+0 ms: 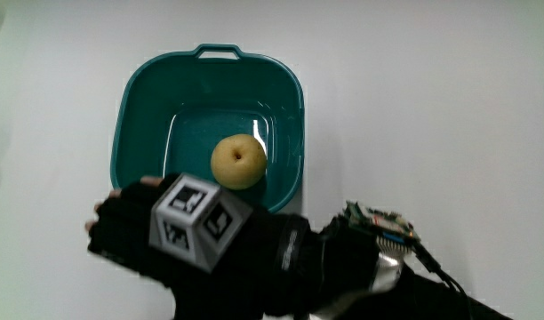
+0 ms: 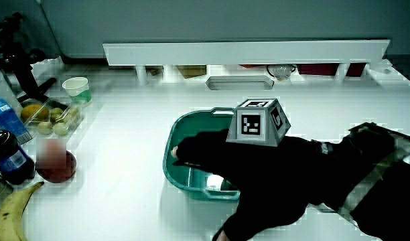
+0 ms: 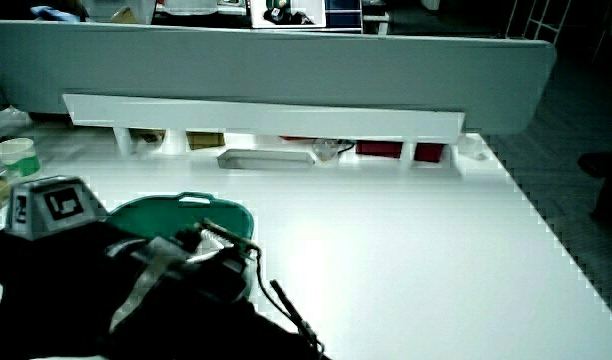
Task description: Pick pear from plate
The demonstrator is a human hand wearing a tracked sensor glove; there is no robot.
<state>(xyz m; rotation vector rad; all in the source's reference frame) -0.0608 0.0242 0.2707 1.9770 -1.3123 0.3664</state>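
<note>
The grip, a black-gloved hand (image 1: 179, 244) with a small patterned cube (image 1: 198, 220) on its back, hovers over the near rim of a teal plastic basin with a moulded handle (image 1: 139, 93), which stands in for the plate on the white desk (image 1: 450, 116); it holds nothing, and whether its fingers are spread or curled I cannot tell, since the glove's dark mass hides them in the main view and in both side views; the step in hand reads as the approach, the reach not yet closed on anything; the round yellow pear (image 1: 238, 161) sits in the basin's bottom, stem end up, just past the knuckles and farther from the person than the hand, apart from it and untouched; the next move, as I judge it, calls for the hand to pass forward over the rim and dip down into the basin, fingers open wide enough to take the fruit around its widest part, then lift straight up clear of the wall; in a side view a banana (image 2: 11, 213), a dark bottle (image 2: 7, 157) and a small cup (image 2: 76, 87) lie well apart at the desk's edge.
</note>
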